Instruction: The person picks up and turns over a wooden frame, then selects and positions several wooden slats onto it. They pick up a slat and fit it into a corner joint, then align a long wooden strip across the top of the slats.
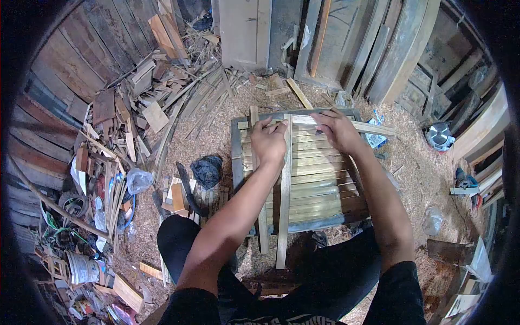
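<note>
A low slatted wooden table (317,189) with a dark frame stands in front of me. Two long wooden strips lie lengthwise over it: a right strip (284,216) and a left strip (262,227), both overhanging the near edge. A crosswise wooden strip (374,128) runs along the far side and meets the right strip near its far end. My left hand (268,142) is closed around the strips at that joint; its fingertips are partly hidden. My right hand (340,131) pinches the crosswise strip just right of the joint.
Scrap wood (157,116) is heaped on the left against the plank wall. A black plastic bag (207,171) lies left of the table. On the right are a round-bladed power tool (440,135) and a blue tool (465,180). Boards (246,32) lean at the back.
</note>
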Available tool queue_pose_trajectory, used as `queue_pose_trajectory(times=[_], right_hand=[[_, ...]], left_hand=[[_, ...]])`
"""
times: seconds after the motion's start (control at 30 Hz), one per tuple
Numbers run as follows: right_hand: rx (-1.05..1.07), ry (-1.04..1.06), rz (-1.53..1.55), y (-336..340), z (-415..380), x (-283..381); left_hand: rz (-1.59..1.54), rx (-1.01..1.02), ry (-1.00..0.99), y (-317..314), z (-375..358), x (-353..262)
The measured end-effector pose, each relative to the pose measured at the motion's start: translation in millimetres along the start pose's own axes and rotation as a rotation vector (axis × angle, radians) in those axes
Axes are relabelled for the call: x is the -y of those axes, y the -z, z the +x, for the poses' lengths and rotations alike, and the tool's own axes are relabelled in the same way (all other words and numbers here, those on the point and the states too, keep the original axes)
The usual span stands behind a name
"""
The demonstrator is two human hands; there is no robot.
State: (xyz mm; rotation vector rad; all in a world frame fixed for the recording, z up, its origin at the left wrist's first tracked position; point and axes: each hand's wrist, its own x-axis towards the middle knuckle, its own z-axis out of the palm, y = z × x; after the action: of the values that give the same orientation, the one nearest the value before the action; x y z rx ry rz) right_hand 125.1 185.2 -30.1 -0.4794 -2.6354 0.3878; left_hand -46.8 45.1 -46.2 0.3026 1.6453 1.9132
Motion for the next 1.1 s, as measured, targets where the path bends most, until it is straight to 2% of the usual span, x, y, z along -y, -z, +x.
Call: queue_pose_trajectory(times=[0.17, 0.43, 0.63, 0.97, 1.1], right_hand=[[-0.007, 0.013, 0.016, 2.7, 0.6, 2.6], [0.004, -0.004, -0.029, 3.3, -0.1, 3.9], [0.034, -0.058, -0.006, 5.5, -0.9, 8.4], [0.017, 0.021, -0.042, -1.1, -1.7, -2.0], [0.028, -0.049, -0.020, 3.1, -2.0, 5.2]], left_hand=[[-0.006, -0.004, 0.054, 0.1, -0.4, -2.3], [0.053, 0.016, -0.040, 2.0, 6.1, 11.7], [0.058, 0.016, -0.005, 1.9, 3.9, 10.9], [0.037, 0.012, -0.075, 0.6, 7.2, 24.0], [0.082, -0.021, -0.091, -0.2, 5.9, 23.9]])
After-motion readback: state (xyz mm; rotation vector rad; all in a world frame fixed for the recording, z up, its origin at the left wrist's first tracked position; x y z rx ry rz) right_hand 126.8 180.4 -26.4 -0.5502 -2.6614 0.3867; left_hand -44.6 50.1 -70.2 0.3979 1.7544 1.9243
